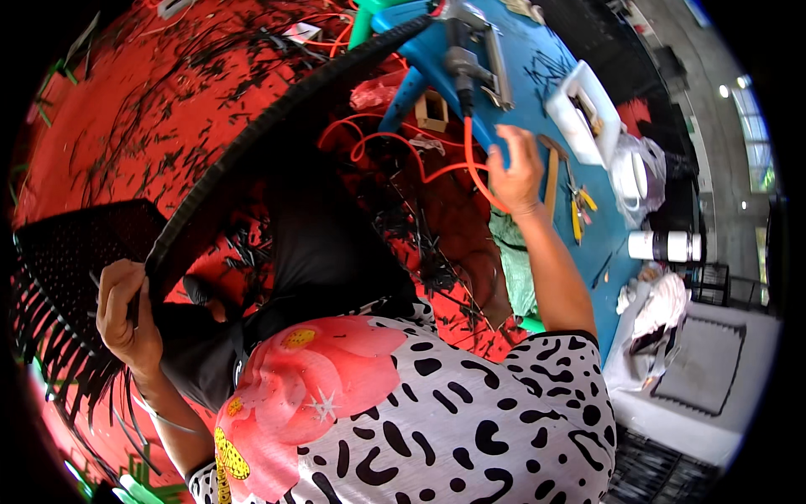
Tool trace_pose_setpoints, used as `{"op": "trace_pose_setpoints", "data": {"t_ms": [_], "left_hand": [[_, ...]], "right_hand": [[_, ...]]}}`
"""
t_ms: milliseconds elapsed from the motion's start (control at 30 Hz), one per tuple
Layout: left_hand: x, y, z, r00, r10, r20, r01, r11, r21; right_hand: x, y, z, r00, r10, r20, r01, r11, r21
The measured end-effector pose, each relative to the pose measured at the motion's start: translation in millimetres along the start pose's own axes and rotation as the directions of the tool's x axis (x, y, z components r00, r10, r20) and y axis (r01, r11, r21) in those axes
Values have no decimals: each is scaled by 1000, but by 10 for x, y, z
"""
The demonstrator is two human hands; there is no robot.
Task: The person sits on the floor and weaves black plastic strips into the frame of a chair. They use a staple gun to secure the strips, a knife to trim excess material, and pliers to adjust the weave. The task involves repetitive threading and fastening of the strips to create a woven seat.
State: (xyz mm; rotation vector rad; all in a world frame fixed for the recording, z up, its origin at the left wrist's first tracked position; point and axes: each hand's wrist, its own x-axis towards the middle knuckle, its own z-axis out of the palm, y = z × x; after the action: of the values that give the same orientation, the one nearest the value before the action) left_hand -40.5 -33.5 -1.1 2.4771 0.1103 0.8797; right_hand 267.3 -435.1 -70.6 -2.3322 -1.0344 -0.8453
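Note:
My left hand (128, 317) is closed at the near corner of a black woven frame (243, 143), its fingers pinching the edge. From there the long black edge slants up and right across my lap to the blue table. Loose black strips hang from a dotted black woven part (92, 244) beside this hand. My right hand (517, 172) is over the near edge of the table, fingers loosely curved and apart, with nothing visible in them. An orange air hose (470, 160) passes beside it, up to a grey pneumatic staple gun (463, 63) lying on the table.
On the blue table (609, 277) are a hammer (552, 176), yellow-handled pliers (579, 214), a white bin (583, 113), a plastic bag (638, 176) and a white bottle (663, 246). Black offcuts litter the red floor (193, 76). A green sack (514, 265) hangs below the table edge.

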Motion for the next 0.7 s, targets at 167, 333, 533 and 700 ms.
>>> {"op": "trace_pose_setpoints", "data": {"t_ms": [167, 333, 533, 700], "left_hand": [[-96, -70, -4, 1000, 14, -1, -14, 1000, 19], [-137, -44, 44, 1000, 28, -12, -28, 999, 28], [-150, 24, 47, 999, 16, -46, -13, 998, 63], [-82, 112, 69, 998, -11, -66, 16, 997, 78]], "right_hand": [[-520, 1144, -846, 830, 546, 110, -420, 744, -520], [-1022, 1851, -1573, 252, 793, 555, -569, 585, -577], [-1052, 1931, -1561, 331, 774, 540, -426, 633, -646], [-1911, 3210, -1842, 588, 491, 643, -501, 845, -187]]}}
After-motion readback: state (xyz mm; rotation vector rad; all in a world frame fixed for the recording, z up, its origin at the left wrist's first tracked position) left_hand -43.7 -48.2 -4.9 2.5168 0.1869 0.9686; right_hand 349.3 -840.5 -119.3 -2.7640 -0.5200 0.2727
